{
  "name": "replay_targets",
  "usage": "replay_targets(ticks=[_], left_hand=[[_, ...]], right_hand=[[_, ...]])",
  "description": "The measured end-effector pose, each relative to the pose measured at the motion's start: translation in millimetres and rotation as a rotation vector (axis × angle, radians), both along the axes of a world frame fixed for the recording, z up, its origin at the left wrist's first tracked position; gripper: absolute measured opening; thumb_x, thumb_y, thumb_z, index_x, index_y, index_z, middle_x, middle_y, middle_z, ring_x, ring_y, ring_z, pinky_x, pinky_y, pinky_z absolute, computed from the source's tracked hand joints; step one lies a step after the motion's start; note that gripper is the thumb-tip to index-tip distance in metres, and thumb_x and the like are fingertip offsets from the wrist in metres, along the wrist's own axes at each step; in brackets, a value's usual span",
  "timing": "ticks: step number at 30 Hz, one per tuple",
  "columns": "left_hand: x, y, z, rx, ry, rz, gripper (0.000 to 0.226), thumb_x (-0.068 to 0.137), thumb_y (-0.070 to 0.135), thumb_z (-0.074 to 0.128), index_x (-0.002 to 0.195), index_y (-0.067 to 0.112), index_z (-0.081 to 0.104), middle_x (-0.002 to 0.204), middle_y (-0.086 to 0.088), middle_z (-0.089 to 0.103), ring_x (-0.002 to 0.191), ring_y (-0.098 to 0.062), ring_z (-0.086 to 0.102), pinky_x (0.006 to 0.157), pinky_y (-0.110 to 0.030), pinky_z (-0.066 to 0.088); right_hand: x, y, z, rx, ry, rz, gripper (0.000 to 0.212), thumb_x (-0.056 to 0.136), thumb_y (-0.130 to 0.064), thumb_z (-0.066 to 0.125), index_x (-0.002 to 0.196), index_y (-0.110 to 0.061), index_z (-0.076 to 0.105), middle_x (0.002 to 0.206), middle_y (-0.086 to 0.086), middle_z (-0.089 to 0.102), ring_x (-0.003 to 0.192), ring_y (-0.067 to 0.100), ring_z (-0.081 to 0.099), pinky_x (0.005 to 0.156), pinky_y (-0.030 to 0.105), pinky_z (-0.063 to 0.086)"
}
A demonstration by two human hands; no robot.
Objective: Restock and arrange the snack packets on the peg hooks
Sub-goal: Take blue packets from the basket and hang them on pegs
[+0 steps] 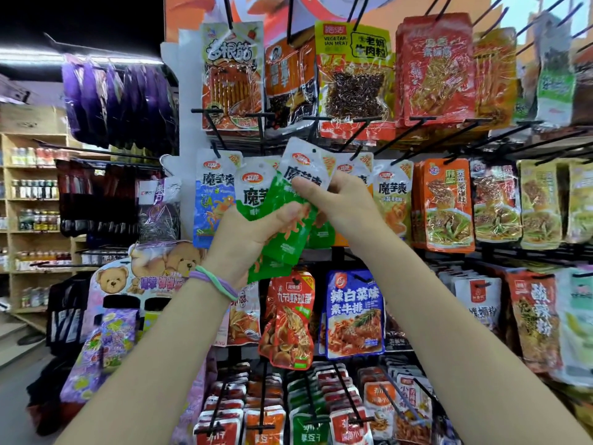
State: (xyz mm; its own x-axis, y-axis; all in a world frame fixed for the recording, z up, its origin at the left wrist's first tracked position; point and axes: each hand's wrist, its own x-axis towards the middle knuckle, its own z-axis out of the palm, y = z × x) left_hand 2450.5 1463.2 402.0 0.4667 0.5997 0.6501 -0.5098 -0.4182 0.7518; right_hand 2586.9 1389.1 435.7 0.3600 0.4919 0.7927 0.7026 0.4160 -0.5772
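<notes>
My left hand (256,232) grips a small stack of green-and-white snack packets (282,242) in front of the middle row of the peg display. My right hand (340,200) pinches the top packet (305,165) of that stack near its white header, tilted to the right, just below a black peg hook (349,139). On hooks beside it hang a blue-and-white packet (211,200) and a yellow one (391,200) of the same brand. How many packets the left hand holds is hidden by the fingers.
Black peg hooks stick out toward me across all rows. Large red and orange packets (433,69) hang above, a blue packet (353,313) and a red packet (288,319) below. Purple bags (118,101) and shelves of bottles (35,220) stand at the left.
</notes>
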Motion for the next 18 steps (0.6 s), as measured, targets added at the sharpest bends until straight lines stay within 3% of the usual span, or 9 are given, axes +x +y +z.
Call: replay_targets(ticks=[2, 4, 6, 7, 9, 10, 12, 13, 18], left_hand=[[-2, -2, -1, -0.058, -0.043, 0.046, 0.017, 0.091, 0.031, 0.075, 0.105, 0.029, 0.066, 0.104, 0.006, 0.075, 0.094, -0.006, 0.074, 0.083, -0.028, 0.059], [-8, 1, -4, -0.134, -0.075, 0.056, 0.027, 0.1, 0.031, 0.064, 0.124, 0.021, 0.057, 0.103, 0.01, 0.07, 0.075, 0.006, 0.067, 0.066, -0.018, 0.053], [-14, 3, -3, -0.169, -0.074, 0.054, 0.021, 0.103, 0.027, 0.06, 0.11, 0.008, 0.057, 0.064, 0.01, 0.072, 0.049, 0.004, 0.063, 0.046, -0.016, 0.05], [-15, 1, 0, -0.231, -0.108, 0.071, 0.028, 0.101, 0.03, 0.064, 0.111, 0.005, 0.056, 0.058, 0.008, 0.072, 0.048, 0.002, 0.065, 0.044, -0.017, 0.052], [-16, 7, 2, -0.274, -0.11, 0.034, 0.069, 0.085, 0.05, 0.078, 0.127, 0.002, 0.053, 0.092, -0.006, 0.08, 0.074, -0.011, 0.076, 0.058, -0.028, 0.062], [-17, 7, 3, -0.276, -0.107, 0.025, 0.063, 0.085, 0.053, 0.078, 0.118, 0.003, 0.057, 0.094, -0.006, 0.08, 0.077, -0.01, 0.076, 0.062, -0.03, 0.063], [-16, 7, 1, -0.245, -0.104, 0.01, 0.027, 0.102, 0.033, 0.06, 0.084, 0.014, 0.052, 0.052, 0.01, 0.068, 0.048, 0.0, 0.066, 0.048, -0.019, 0.056], [-17, -1, 1, -0.218, -0.083, -0.012, 0.028, 0.106, 0.025, 0.053, 0.079, 0.018, 0.048, 0.04, 0.016, 0.059, 0.039, 0.003, 0.06, 0.043, -0.016, 0.051], [-16, -8, 5, -0.203, -0.079, 0.066, 0.031, 0.105, 0.028, 0.054, 0.078, 0.013, 0.06, 0.053, 0.005, 0.069, 0.046, -0.008, 0.066, 0.059, -0.034, 0.059]], right_hand=[[11, 2, 3, 0.029, 0.026, -0.053, 0.044, 0.091, -0.047, 0.07, 0.103, -0.006, 0.063, 0.098, 0.012, 0.069, 0.089, 0.028, 0.066, 0.085, 0.048, 0.056], [17, -1, 4, 0.021, 0.1, -0.021, 0.065, 0.091, -0.049, 0.068, 0.14, -0.012, 0.048, 0.141, 0.006, 0.056, 0.129, 0.025, 0.053, 0.11, 0.048, 0.043], [22, -4, 5, 0.034, 0.101, -0.017, 0.07, 0.094, -0.039, 0.068, 0.151, -0.019, 0.032, 0.156, 0.0, 0.04, 0.144, 0.021, 0.037, 0.117, 0.042, 0.033], [26, -5, 4, 0.068, 0.046, -0.028, 0.061, 0.097, -0.03, 0.067, 0.147, -0.023, 0.034, 0.154, -0.002, 0.039, 0.142, 0.018, 0.036, 0.115, 0.037, 0.034], [26, -8, 3, 0.143, -0.062, -0.029, 0.055, 0.098, -0.023, 0.065, 0.146, -0.028, 0.038, 0.153, -0.008, 0.036, 0.136, 0.005, 0.032, 0.109, 0.022, 0.029], [25, -9, 4, 0.17, -0.101, -0.026, 0.054, 0.098, -0.023, 0.065, 0.146, -0.03, 0.04, 0.152, -0.013, 0.037, 0.132, -0.002, 0.031, 0.105, 0.015, 0.027], [23, -3, 9, 0.182, -0.162, -0.032, 0.048, 0.098, -0.023, 0.065, 0.143, -0.027, 0.046, 0.139, -0.022, 0.045, 0.121, -0.018, 0.036, 0.099, 0.003, 0.024], [23, 1, 11, 0.182, -0.183, -0.038, 0.044, 0.098, -0.022, 0.065, 0.14, -0.024, 0.05, 0.132, -0.025, 0.048, 0.114, -0.027, 0.037, 0.095, -0.003, 0.023], [21, 12, 23, 0.188, -0.198, -0.064, 0.03, 0.1, -0.02, 0.062, 0.129, -0.016, 0.058, 0.126, -0.012, 0.056, 0.106, -0.029, 0.04, 0.084, -0.01, 0.022]])
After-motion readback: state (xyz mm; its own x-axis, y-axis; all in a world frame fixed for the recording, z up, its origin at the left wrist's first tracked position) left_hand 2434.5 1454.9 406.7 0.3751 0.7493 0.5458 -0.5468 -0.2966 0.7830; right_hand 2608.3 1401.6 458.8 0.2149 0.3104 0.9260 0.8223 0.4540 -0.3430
